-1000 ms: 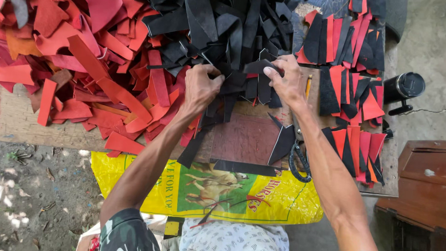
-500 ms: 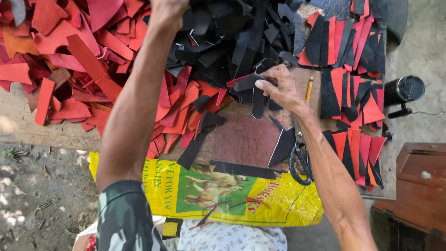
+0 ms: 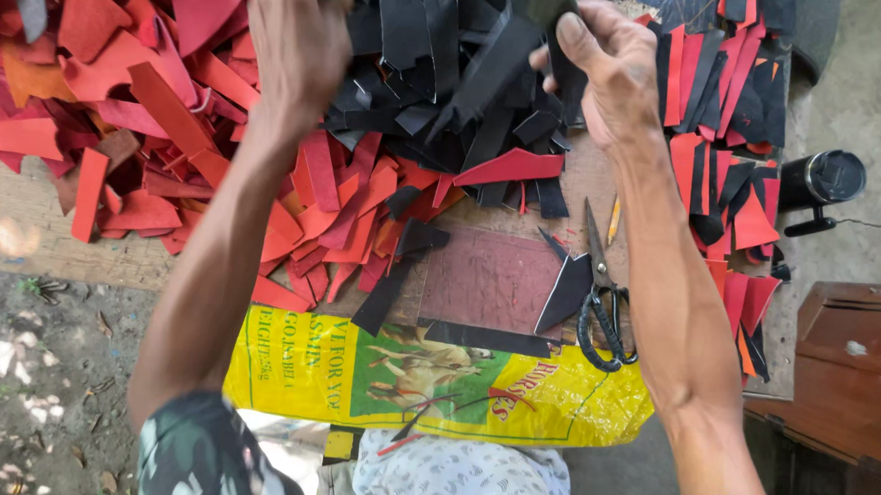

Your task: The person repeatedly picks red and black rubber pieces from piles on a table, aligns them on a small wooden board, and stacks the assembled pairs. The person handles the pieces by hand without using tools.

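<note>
My right hand (image 3: 607, 67) is raised over the table and pinches a long black leather strip (image 3: 493, 67) that slants down to the left. My left hand (image 3: 296, 43) is lifted too, fingers curled near the top edge above the black scrap pile (image 3: 419, 68); what it grips is hidden. Below the hands lie a dark red rectangular piece (image 3: 489, 279) and black-handled scissors (image 3: 602, 294) on the wooden table (image 3: 54, 250).
Red and orange scraps (image 3: 129, 115) cover the table's left. Red-and-black cut pieces (image 3: 726, 181) lie at the right beside a black flask (image 3: 825, 180). A yellow printed sack (image 3: 435, 381) hangs over the front edge. A brown wooden box (image 3: 851, 374) stands at the right.
Both hands rose from the table. The left went up first, toward the top edge; the right then lifted off the pile with a black strip.
</note>
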